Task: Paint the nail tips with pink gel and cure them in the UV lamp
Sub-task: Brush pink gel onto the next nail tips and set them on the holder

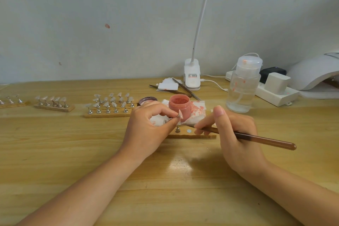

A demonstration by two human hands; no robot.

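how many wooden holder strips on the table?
4: far left edge, left of centre, centre with two rows of tips, and one under the hands, partly hidden.

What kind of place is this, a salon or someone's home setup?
Probably a home or small-studio nail desk, not clearly a salon: rows of nail tips on stands, an open pink gel jar, and a white UV lamp on a plain wooden table against a bare wall.

Pink gel jar [179, 106], brown brush [256, 138], pink-stained white tissue [197, 111], white UV lamp [315, 73], tan wooden table [73, 143]
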